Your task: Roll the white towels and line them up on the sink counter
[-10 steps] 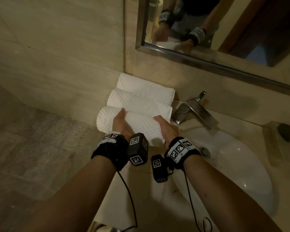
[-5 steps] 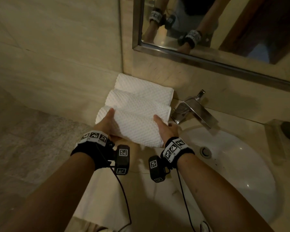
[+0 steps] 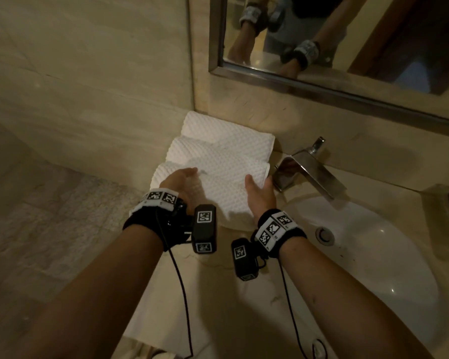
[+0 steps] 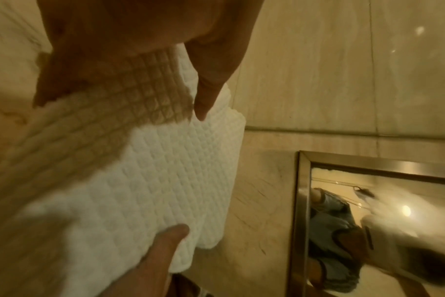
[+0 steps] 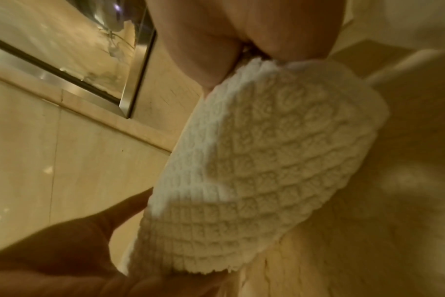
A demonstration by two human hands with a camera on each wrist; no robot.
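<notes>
Three rolled white waffle towels lie side by side on the sink counter against the left wall: a far roll, a middle roll and a near roll. Both hands hold the near roll. My left hand grips it close to its left end, thumb on one side and fingers on the other. At its right end, beside the faucet, my right hand grips it too. In the right wrist view that end sits between thumb and fingers.
A chrome faucet stands just right of the rolls, over a white basin. A framed mirror hangs above. A pale flat cloth lies at the counter's front left. A clear tray sits far right.
My left hand slid from the top of the near roll out to its left end, then back inward. The roll's right side now sits higher, against the middle roll.
</notes>
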